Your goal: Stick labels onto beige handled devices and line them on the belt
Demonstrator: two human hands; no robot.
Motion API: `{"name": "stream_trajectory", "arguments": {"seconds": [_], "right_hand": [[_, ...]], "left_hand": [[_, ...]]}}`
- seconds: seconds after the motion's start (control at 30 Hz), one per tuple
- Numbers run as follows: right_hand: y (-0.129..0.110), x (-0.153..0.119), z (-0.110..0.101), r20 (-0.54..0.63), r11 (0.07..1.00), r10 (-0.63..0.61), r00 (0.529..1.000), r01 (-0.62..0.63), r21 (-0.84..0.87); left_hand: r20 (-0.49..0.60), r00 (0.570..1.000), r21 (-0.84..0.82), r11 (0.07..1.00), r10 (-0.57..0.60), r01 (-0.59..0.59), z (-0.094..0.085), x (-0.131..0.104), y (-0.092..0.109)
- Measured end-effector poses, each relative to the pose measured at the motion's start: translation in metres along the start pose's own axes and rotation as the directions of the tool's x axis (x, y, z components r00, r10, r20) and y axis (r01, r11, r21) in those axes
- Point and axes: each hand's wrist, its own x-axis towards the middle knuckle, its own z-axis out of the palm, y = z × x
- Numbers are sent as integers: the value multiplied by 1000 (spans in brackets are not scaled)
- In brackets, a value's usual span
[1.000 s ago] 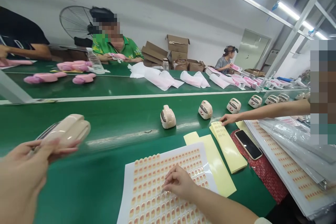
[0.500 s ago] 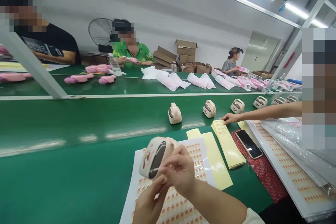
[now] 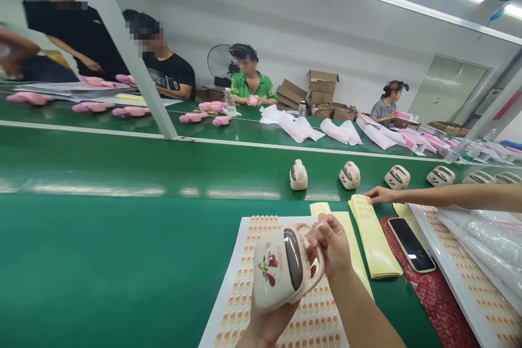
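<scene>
A small cream-coloured case [image 3: 271, 272] with a carry handle, a dark oval window and a red flower print is held tilted over a sheet of stickers [image 3: 234, 288]. My left hand [image 3: 271, 321] is closed around its underside, fingers partly hidden behind it. My right hand [image 3: 334, 247] is at the handle side, thumb and fingertips pinched together near the handle's top. Whatever is in that pinch is too small to make out. The sticker sheet lies flat below, with rows of small orange-and-cream oval stickers.
Similar cases [image 3: 299, 175] stand in a row beyond the bench edge. To the right are yellow sticker strips [image 3: 377, 250], touched by a co-worker's hand [image 3: 381, 194], a phone [image 3: 411, 244] on red wrap, and plastic-covered sheets [image 3: 485, 261]. Pink items [image 3: 193, 117] and co-workers are opposite.
The case has turned so its flowered face and handle show more. My left hand has moved beneath it, and my right hand has drawn apart from the left. The view has swung left.
</scene>
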Motion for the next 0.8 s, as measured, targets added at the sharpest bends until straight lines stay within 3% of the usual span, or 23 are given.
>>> {"name": "stream_trajectory", "arguments": {"seconds": [0.07,0.13,0.2,0.27,0.37,0.43,0.57,0.8], "right_hand": [[-1,4,-12,-44,996,74,996,-76,-44],[-2,5,-22,-130,987,113,985,-126,-104],[-3,4,-26,-195,975,121,973,-153,-160],[-2,-1,-23,-185,964,113,976,-153,-218],[5,-10,-10,-115,934,94,989,-127,-335],[11,-13,-3,-103,905,68,992,-105,-413],[21,-16,0,-148,856,52,988,-120,-502],[26,-16,-5,-158,805,49,986,-132,-579]], "left_hand": [[-23,999,-141,990,-25,22,0,1,5],[-179,984,-247,969,-20,-26,-3,4,12],[-380,925,-245,964,5,-106,-7,9,20],[-486,873,-128,984,44,-120,-7,13,25],[-459,871,106,984,174,-140,0,15,27],[-434,868,161,968,243,-191,8,15,25],[-460,852,120,968,249,-219,19,14,21],[-469,849,96,970,243,-225,24,13,22]]}}
